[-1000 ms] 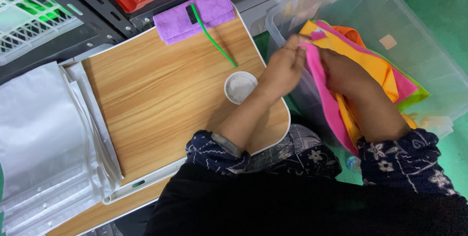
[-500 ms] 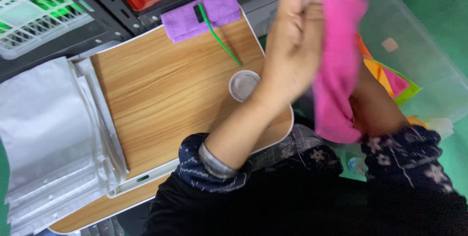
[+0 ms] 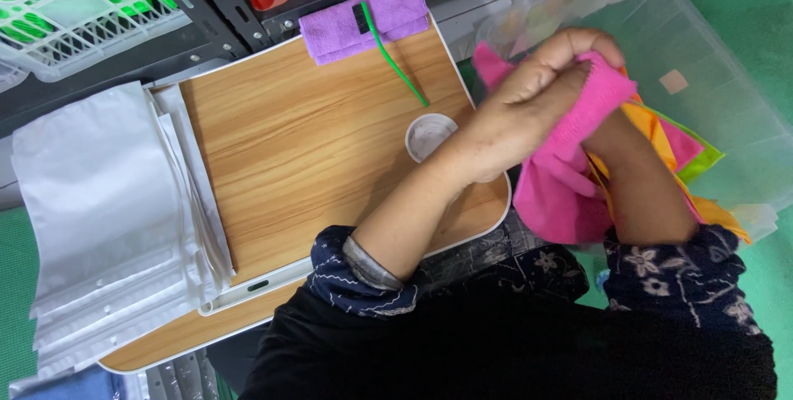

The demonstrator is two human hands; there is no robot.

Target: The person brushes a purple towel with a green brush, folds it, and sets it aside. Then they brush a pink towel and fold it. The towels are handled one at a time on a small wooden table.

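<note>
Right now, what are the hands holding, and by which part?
Both hands hold a pink cloth. The left hand pinches its upper edge; the right hand is mostly hidden behind the cloth, which hangs down over the clear plastic bin.

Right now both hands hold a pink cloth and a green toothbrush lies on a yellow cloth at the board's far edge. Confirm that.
Not quite: in the head view the green toothbrush lies on a purple cloth, not yellow. Both the left hand and right hand do hold the pink cloth.

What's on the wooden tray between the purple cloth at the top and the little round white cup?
In the head view, a thin green stick runs from the purple cloth toward the round white cup; otherwise bare wooden tray.
</note>
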